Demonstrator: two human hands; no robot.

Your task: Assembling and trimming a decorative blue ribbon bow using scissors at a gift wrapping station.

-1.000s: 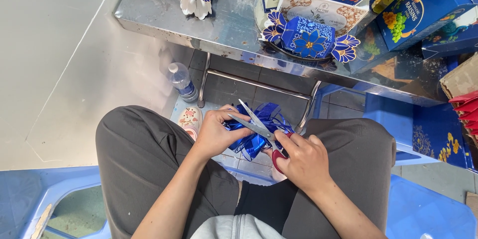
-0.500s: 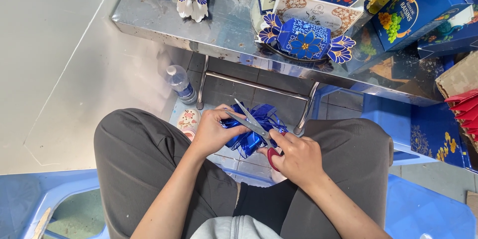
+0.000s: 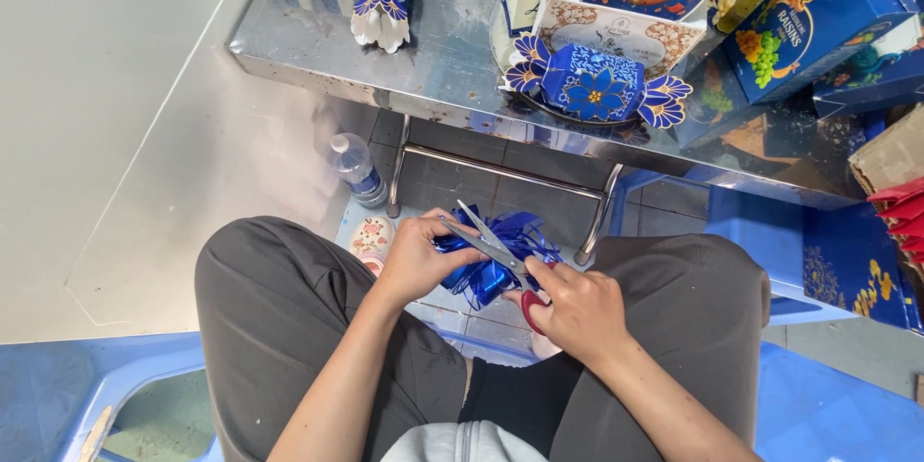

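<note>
Below the steel desk [image 3: 318,48], your left hand [image 3: 416,260] clamps the blue ribbon bow [image 3: 500,255] while your right hand [image 3: 575,308] grips scissors [image 3: 493,243] angled up-left across it.

My hands [image 3: 500,279] met over my lap around the ribbon bow [image 3: 496,255]; the counter [image 3: 433,67] stood ahead, boxes [image 3: 818,24] on it, a bottle [image 3: 358,168] underneath.

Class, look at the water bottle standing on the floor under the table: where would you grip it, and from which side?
Grip the bottle round its clear body below the cap, coming from the open left side: it stands upright, and the table leg crowds its right.
</note>
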